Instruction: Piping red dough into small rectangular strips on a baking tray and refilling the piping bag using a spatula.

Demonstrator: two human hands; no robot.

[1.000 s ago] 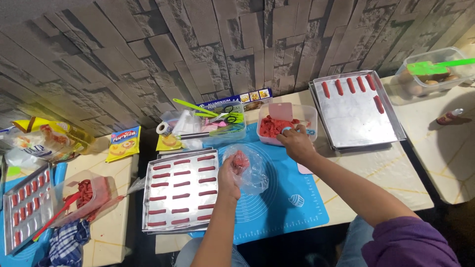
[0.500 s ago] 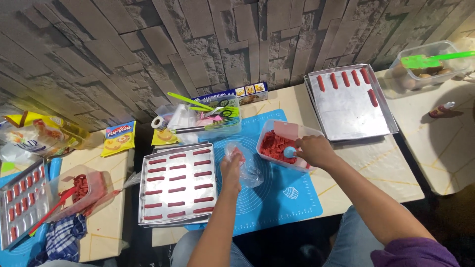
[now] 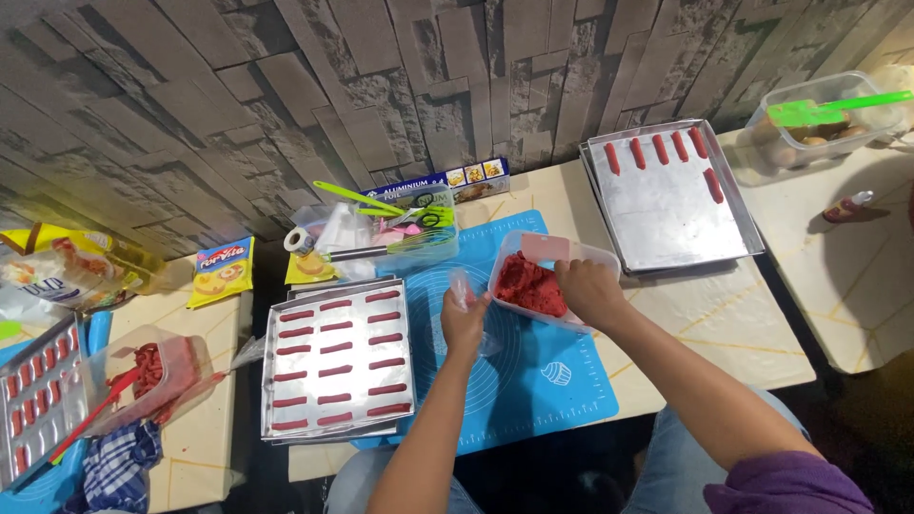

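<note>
Head view: the right hand (image 3: 588,290) curls its fingers over the near rim of the clear tub of red dough (image 3: 539,278) on the blue mat (image 3: 533,381). Just left of the tub, the left hand (image 3: 465,319) pinches a clear piping bag (image 3: 461,286) upright, its long axis vertical; the right hand is nearer the dough.
</note>
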